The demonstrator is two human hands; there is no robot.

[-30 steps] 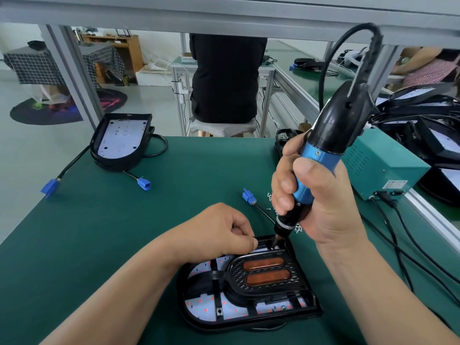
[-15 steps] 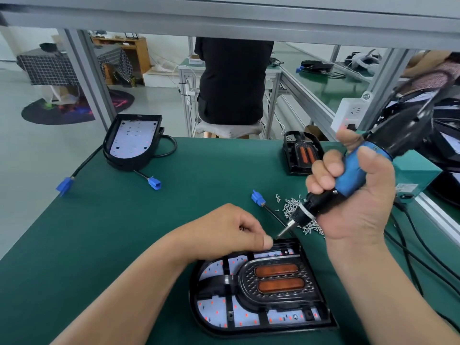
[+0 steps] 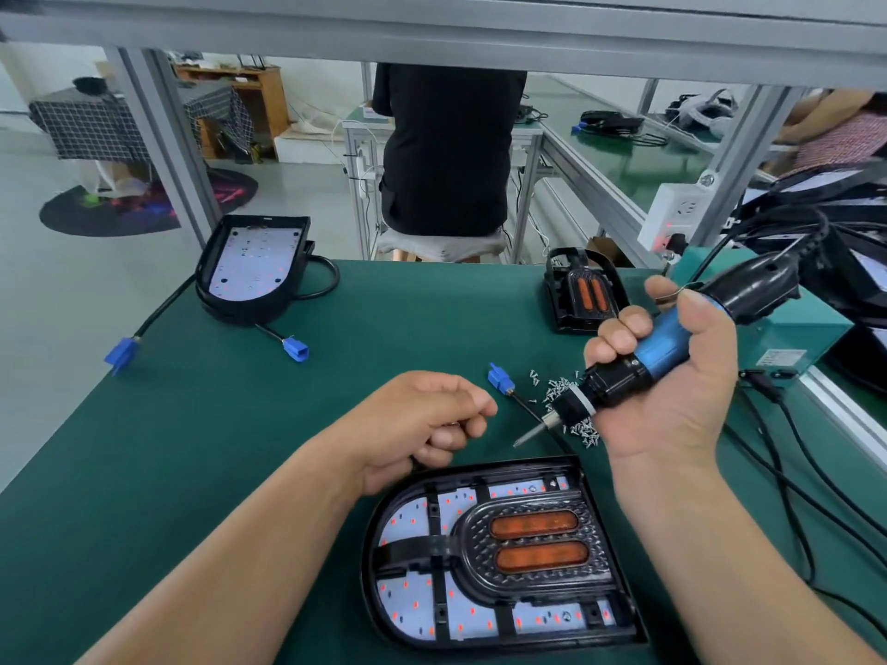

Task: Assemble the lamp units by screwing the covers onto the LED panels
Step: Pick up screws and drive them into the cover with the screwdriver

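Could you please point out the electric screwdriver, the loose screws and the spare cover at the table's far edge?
electric screwdriver [image 3: 669, 345]: head view, blue grip.
loose screws [image 3: 558, 387]: head view, top of the pile.
spare cover [image 3: 584, 292]: head view, orange strips.

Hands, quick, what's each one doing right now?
Left hand: fingers curled, nothing visible in it.
Right hand: grips the electric screwdriver.

Left hand [image 3: 422, 424]: your fingers curled loosely toward the palm; any contents were hidden.
Right hand [image 3: 672, 391]: just right of your left, palm facing you, fingers gripped the electric screwdriver [image 3: 662, 350].
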